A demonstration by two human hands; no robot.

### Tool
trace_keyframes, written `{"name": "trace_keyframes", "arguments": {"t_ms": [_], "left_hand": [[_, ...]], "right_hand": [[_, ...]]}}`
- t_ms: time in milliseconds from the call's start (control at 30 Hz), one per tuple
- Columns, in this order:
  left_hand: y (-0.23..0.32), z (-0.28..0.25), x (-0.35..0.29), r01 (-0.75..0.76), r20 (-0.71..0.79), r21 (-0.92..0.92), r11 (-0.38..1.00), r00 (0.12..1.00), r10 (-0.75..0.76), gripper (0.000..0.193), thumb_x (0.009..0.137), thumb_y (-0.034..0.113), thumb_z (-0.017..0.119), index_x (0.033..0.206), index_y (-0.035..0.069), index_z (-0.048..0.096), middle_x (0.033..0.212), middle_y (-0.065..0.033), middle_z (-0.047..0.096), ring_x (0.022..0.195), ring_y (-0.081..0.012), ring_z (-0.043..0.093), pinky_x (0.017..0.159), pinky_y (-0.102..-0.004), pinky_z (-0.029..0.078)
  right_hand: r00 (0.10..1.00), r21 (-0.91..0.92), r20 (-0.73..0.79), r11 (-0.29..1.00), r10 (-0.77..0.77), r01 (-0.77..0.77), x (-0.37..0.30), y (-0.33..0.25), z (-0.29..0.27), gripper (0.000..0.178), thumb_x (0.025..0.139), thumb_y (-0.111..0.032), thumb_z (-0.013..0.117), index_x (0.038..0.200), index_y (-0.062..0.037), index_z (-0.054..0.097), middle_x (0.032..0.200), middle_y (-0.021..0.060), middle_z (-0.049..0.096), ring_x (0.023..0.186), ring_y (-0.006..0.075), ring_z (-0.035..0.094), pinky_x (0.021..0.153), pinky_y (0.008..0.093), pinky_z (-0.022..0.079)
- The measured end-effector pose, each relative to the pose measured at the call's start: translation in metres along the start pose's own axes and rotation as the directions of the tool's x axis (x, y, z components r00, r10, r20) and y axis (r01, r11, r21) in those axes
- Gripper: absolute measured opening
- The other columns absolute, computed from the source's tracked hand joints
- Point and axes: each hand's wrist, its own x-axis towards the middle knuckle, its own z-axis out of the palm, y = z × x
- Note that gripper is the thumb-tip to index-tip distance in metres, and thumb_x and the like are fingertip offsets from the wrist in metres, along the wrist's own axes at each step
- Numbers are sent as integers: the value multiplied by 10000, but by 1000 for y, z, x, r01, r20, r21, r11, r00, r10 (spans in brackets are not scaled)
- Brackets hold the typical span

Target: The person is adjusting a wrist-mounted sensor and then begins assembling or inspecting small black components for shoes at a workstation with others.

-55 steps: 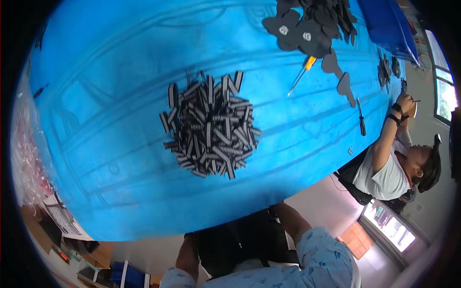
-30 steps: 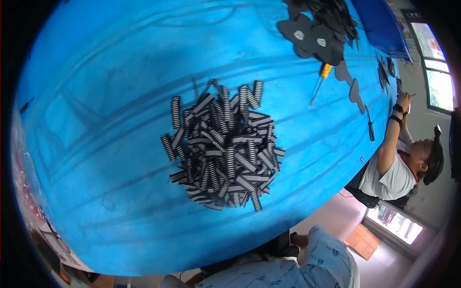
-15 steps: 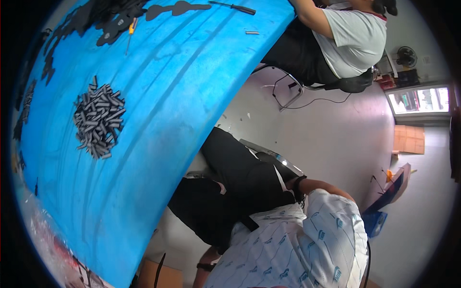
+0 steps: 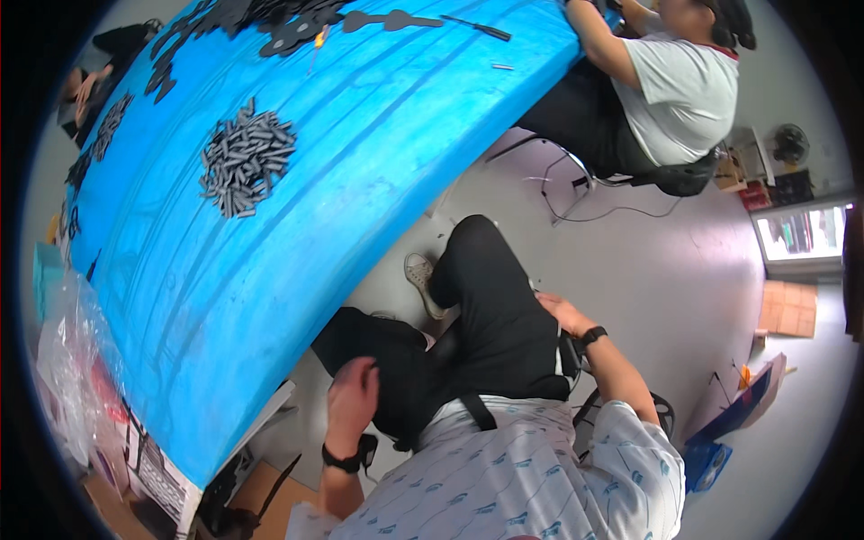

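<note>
My left hand (image 4: 353,394), with a dark band at the wrist, is raised over my left thigh, just off the table's near edge. It is blurred; the fingers look bent, and I make out nothing in them. Beside my right thigh, by the edge of the seat, my right hand (image 4: 565,315) hangs low with its fingers fairly straight and nothing visible in it. A pile of small dark grey strip-like pieces (image 4: 247,159) lies on the blue-covered table (image 4: 297,234), well away from both hands.
Flat black cut-outs (image 4: 297,27), a yellow-handled screwdriver (image 4: 319,40) and a black-handled screwdriver (image 4: 486,31) lie on the table's far part. A co-worker (image 4: 675,99) sits at the far right. Clear plastic wrap (image 4: 76,360) bunches at the left. A cardboard box (image 4: 787,308) stands by the right wall.
My view has shifted, so the table and pile sit higher and my lap shows more. My left hand has come up into view. My right hand now shows beside my thigh.
</note>
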Motion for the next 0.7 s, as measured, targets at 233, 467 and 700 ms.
{"name": "trace_keyframes", "arguments": {"t_ms": [233,467,700], "left_hand": [[57,21,73,-374,228,102,922,911,344,283,845,171,634,1089,33,590,959,-129,623,931,-305,593,815,-382,475],[45,-25,57,-132,361,11,991,925,119,291,839,125,636,1112,39,591,965,-131,632,910,-310,604,782,-393,488],[34,-42,43,-42,343,73,996,939,14,294,849,117,633,1128,32,597,935,-120,646,872,-283,631,760,-362,499]], "right_hand": [[948,-155,316,988,30,20,10,86,0,426,967,-379,499,1207,-42,597,1050,47,653,930,136,593,831,295,475],[733,-289,269,778,625,-557,17,97,27,448,927,-487,524,998,-81,698,851,30,657,747,116,592,688,273,465],[851,-772,259,627,457,-101,26,95,25,420,841,-375,551,1019,-22,693,983,162,682,896,283,647,810,382,486]]}}
